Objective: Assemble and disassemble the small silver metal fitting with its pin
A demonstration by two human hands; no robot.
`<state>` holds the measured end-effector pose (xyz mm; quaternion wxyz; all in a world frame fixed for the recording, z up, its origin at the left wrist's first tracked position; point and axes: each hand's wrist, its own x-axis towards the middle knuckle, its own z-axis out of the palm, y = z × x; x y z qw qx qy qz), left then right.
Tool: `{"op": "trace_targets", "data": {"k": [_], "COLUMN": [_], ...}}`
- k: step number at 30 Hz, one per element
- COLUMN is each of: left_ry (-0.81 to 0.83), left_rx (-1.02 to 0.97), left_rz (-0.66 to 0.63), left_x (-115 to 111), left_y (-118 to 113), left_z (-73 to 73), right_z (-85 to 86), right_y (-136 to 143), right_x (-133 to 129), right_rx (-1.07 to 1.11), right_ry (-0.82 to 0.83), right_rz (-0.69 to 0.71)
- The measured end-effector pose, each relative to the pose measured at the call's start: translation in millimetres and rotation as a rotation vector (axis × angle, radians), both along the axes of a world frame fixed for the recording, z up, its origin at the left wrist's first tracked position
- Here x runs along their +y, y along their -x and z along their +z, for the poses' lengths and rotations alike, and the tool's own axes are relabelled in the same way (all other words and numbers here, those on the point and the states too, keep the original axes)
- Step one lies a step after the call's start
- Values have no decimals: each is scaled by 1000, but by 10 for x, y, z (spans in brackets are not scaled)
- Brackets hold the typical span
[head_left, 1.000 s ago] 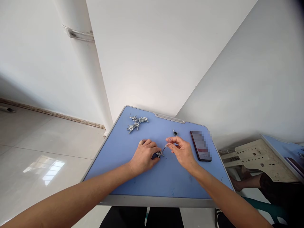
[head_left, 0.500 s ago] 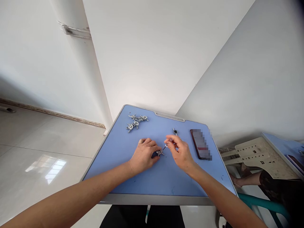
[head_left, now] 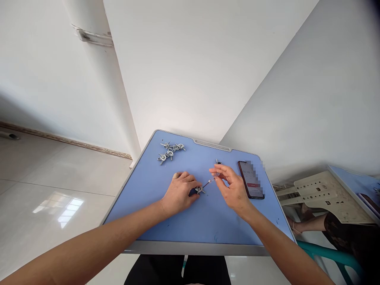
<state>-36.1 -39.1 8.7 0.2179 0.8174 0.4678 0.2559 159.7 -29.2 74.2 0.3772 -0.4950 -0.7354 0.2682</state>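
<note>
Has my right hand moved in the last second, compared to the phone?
Yes. The right hand has moved toward the phone, away from the left hand.

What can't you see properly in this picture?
Head view:
- Phone screen: blurred over, unreadable.
- Small metal part under the left hand: mostly covered by the fingers, shape unclear.
- Thin rod pinched by the right hand: too small to identify.
- Pile of metal parts on the blue table: too small to count.
- Person at the right edge: cut off.
</note>
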Motion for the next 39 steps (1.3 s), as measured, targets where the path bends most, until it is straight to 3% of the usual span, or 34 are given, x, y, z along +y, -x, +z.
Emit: {"op": "trace_targets", "data": {"k": [5,14,17,25,32,39], "left_ry": [4,0,31,79,70,90], "left_rx": [9,-2,-6,-12,-30,-18], "left_rz": [0,-4,17,75,70,75], "left_x": [7,19,21,15,22,23], "left_y": [1,6,0,11,9,10], "left_z": [-16,-37,-17,35,29,43], "right_z": [-42,14,-4,71,91,12], "right_y": [29,73,79,26,80,112], "right_x": [-17,-47,-33,-120,-118,-103], "right_rx": [79,344,342,-102,-117,-176], "right_ry": [20,264,309,29,-251,-322], "right_rz": [-38,-44,-50,81,96,203]}}
